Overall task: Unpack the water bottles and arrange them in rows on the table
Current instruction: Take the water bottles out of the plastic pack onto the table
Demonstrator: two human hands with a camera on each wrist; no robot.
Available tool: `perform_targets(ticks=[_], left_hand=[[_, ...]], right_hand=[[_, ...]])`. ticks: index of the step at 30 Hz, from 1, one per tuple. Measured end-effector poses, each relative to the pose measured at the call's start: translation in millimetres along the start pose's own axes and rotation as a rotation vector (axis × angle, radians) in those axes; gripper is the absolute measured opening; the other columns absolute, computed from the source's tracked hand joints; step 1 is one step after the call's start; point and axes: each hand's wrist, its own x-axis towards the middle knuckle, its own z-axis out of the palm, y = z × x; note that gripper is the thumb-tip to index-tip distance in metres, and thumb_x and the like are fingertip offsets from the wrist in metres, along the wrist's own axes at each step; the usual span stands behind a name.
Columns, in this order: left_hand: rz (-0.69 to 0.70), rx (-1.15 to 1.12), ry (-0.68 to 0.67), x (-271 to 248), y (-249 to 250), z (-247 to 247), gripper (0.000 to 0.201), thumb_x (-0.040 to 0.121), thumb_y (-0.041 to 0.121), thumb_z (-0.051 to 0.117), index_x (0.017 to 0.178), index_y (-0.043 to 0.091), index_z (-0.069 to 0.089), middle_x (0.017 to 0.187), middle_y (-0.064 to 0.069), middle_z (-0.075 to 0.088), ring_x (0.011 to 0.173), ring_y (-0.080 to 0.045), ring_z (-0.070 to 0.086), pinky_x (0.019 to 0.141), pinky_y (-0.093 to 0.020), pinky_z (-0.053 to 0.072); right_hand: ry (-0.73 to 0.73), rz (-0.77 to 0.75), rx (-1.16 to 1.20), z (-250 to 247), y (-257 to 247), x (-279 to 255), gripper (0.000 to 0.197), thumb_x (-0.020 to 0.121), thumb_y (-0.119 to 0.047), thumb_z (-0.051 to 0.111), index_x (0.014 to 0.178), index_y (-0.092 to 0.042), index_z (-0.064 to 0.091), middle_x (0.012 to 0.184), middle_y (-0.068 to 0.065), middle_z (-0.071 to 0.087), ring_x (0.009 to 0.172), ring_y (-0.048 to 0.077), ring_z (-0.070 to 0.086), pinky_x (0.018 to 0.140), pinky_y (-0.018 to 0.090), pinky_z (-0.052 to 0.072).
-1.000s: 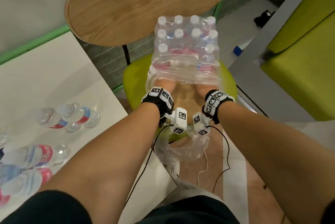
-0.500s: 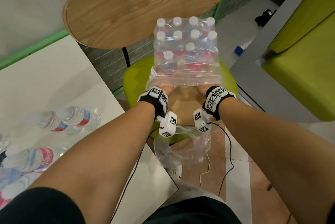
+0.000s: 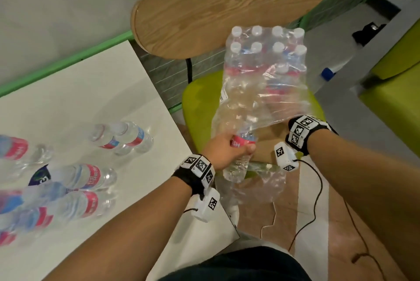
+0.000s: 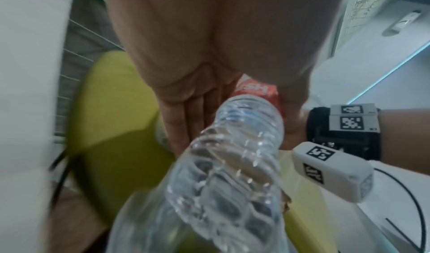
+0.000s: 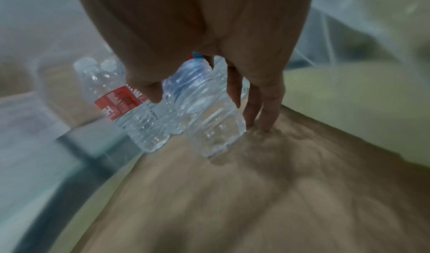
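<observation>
The left hand (image 3: 223, 151) is wrapped round a bottle (image 3: 241, 151) at its red label, fingers and thumb curled about it, just at the torn mouth of the pack (image 3: 266, 71) that sits on the green chair (image 3: 197, 103). The bottle's long axis runs from the pack toward the person, base end nearest the body and hanging past the wrist, neck end still under the loose film. The right hand (image 5: 209, 51) is inside the wrap; its wrist view shows thumb and fingers closed on a second bottle (image 5: 204, 110), which stands tilted with its base on the seat. The bench (image 3: 79, 103) lies to the left, with several bottles lying on their sides in loose groups rather than rows. The left hand is the nearer to it, so I judge that its bottle should be drawn back along its own axis, clear of the film, then swung left to the bench.
</observation>
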Motion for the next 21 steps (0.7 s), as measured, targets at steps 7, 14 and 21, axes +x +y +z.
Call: perform_targets(ticks=[7,14,21], left_hand=[[-0.003,-0.175,0.138,-86.9,-69.6,-36.2,0.052,0.073,0.061,0.074,0.118,0.039,0.059,0.098,0.013,0.071,0.085,-0.001,0.068,0.081,-0.031,0.058],[-0.069,-0.253,0.361,-161.2,-130.8,-97.7,0.053,0.072,0.04,0.083,0.113,0.035,0.05,0.101,0.012,0.069,0.092,-0.004,0.066,0.085,-0.028,0.052],[-0.114,0.175,0.448,-170.9,-162.2,-106.2,0.044,0.065,0.028,0.079,0.1,0.029,0.052,0.094,0.01,0.06,0.088,-0.016,0.059,0.068,-0.029,0.042]], right_hand=[[-0.027,-0.11,0.399,45.7,-8.8,0.1,0.023,0.094,-0.029,0.058,0.072,-0.026,0.054,0.07,-0.007,0.054,0.073,0.018,0.054,0.06,0.015,0.042],[-0.219,-0.169,0.777,98.9,-3.6,-63.3,0.088,0.052,-0.063,0.079,0.127,-0.022,0.058,0.101,0.008,0.07,0.086,0.027,0.064,0.082,0.042,0.049],[-0.281,-0.419,0.515,132.1,-46.5,-111.6,0.047,0.078,-0.068,0.063,0.115,-0.04,0.057,0.104,-0.006,0.072,0.09,0.013,0.071,0.082,0.038,0.055]])
